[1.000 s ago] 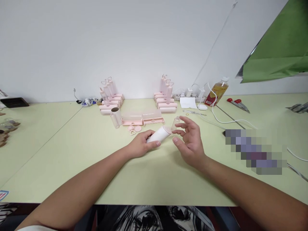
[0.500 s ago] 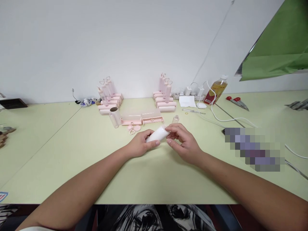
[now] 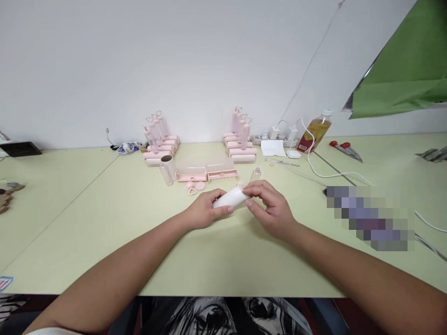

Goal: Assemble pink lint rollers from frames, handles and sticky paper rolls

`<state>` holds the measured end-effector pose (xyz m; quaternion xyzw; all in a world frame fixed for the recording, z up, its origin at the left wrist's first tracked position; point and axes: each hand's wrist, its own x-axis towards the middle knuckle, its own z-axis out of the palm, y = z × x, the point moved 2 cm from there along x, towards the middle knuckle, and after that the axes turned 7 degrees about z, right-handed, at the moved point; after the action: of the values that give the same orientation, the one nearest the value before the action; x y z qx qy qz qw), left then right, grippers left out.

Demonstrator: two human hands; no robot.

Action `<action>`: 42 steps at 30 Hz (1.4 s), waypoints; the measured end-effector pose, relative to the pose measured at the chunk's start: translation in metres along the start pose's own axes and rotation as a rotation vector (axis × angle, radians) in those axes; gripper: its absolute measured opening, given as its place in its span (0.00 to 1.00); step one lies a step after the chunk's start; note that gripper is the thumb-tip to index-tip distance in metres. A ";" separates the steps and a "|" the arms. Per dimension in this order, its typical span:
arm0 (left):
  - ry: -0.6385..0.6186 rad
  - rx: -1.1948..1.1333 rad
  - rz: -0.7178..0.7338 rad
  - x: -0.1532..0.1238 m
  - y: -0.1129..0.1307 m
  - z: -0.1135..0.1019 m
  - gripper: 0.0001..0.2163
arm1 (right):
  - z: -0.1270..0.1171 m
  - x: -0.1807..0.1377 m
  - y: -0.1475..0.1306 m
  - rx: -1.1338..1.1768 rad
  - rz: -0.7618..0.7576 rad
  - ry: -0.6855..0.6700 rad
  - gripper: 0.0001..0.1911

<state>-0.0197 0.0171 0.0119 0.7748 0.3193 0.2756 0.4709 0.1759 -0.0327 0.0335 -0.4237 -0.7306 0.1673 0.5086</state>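
Note:
My left hand [image 3: 206, 209] is wrapped around a smooth white roll [image 3: 229, 198], probably a lint roller refill, held tilted above the table with its right end higher. At that right end my right hand [image 3: 270, 207] has its fingertips and thumb around the rim; the exact contact is partly hidden. Just beyond the right hand stands a small clear bottle-like tube [image 3: 255, 174]. Farther back lie two open pink trays with clear covers, a left tray [image 3: 191, 177] and a right tray [image 3: 222, 175]. Small pink round parts [image 3: 199, 186] and a heart-shaped ring [image 3: 192, 191] lie before them.
Another roll with a dark core [image 3: 167, 160] stands by a clear tube at left. Pink lint rollers are lined up in a left row [image 3: 157, 151] and a right row [image 3: 240, 151]. Behind on the right are a drink bottle [image 3: 314, 131], white cables [image 3: 331, 175] and red-handled pliers [image 3: 345, 148].
The roll has tipped slightly flatter, and its right end has shifted a little right together with my right hand. My left hand keeps its grip.

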 end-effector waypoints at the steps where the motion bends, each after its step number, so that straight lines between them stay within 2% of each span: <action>1: 0.000 -0.002 0.001 0.000 0.000 0.000 0.22 | 0.000 0.001 -0.001 -0.005 -0.001 -0.008 0.08; 13: -0.010 -0.012 0.000 0.000 0.000 -0.001 0.22 | 0.000 0.000 -0.001 0.017 0.020 0.009 0.08; 20: -0.008 0.004 -0.001 0.000 0.002 0.000 0.22 | 0.000 -0.005 0.004 0.070 0.044 0.111 0.19; 26: -0.008 -0.003 0.006 -0.001 0.001 -0.001 0.22 | 0.001 0.000 0.000 -0.004 0.007 -0.021 0.08; 34: -0.012 -0.004 0.008 -0.001 0.001 -0.001 0.22 | 0.001 0.000 -0.002 -0.007 0.013 -0.003 0.08; 37: -0.012 0.004 0.003 0.000 0.002 -0.001 0.23 | 0.002 -0.001 0.000 0.015 0.018 0.014 0.11; 42: -0.007 0.006 -0.001 0.000 0.002 -0.001 0.23 | 0.002 -0.004 0.004 0.061 0.048 0.063 0.23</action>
<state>-0.0199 0.0167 0.0137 0.7770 0.3188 0.2715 0.4701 0.1768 -0.0330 0.0281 -0.4306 -0.6985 0.1882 0.5398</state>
